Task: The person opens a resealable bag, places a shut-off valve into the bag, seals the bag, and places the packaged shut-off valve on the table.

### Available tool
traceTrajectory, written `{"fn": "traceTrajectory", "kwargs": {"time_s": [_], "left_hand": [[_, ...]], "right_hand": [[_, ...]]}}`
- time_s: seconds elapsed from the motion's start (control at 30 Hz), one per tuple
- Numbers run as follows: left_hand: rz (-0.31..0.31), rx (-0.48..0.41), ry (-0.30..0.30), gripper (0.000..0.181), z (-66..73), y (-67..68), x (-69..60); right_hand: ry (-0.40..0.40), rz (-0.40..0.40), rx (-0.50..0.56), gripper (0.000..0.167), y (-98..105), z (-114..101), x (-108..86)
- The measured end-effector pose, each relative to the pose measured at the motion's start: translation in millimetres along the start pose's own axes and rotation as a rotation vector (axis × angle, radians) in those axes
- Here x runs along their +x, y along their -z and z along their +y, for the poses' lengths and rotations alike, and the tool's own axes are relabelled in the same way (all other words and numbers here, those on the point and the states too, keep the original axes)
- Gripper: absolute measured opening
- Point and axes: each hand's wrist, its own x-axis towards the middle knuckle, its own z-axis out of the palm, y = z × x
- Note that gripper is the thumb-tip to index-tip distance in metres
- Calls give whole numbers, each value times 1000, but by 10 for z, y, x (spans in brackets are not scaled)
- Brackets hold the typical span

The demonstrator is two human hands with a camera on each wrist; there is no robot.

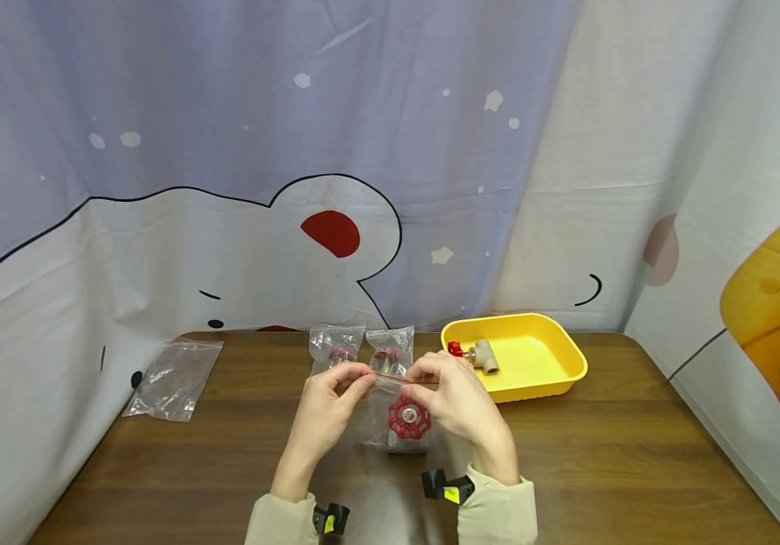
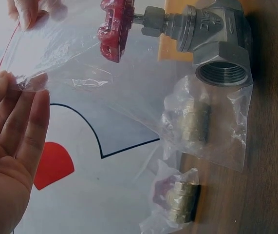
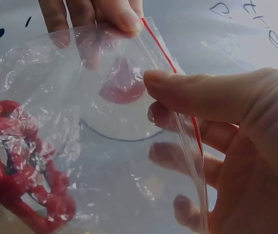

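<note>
A clear plastic zip-seal bag with a red line along its mouth [image 3: 114,180] hangs between two bare hands above the middle of the brown wood-grain table [image 1: 226,469]. The left hand [image 1: 327,412] pinches one end of the seal between thumb and fingers; the right hand [image 1: 461,393] pinches the other, its remaining fingers behind the film. Low in the bag sits a silver metal gate valve with a threaded port [image 2: 204,29], its scalloped red handwheel [image 1: 409,417] uppermost. Raised characters mark the valve body, too unclear to read. Just behind stand two smaller clear bags [image 1: 337,341] [image 1: 397,341], each holding a brass-coloured fitting with a red part. Near the right hand is a yellow plastic tray [image 1: 570,371] containing a grey tee-shaped valve with a red handle [image 1: 483,356]. A flat clear bag [image 1: 175,378] lies at far left. Yellow labels [image 1: 451,494] on the black wrist cameras are too small to read; black lettering on the printed curtain [image 1: 431,151], seen tilted from the right wrist, is also uncertain.
</note>
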Motion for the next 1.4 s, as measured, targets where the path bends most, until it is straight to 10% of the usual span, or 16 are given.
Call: {"fn": "traceTrajectory", "kwargs": {"time_s": [1.0,1.4], "left_hand": [[-11,9,15,5,-18,3,-3],[-24,-6,-5,4,5,6,-7]], "right_hand": [[-91,-26,87,19,22,71,-43],[-140,-151,207,7,67,182,-69]]}}
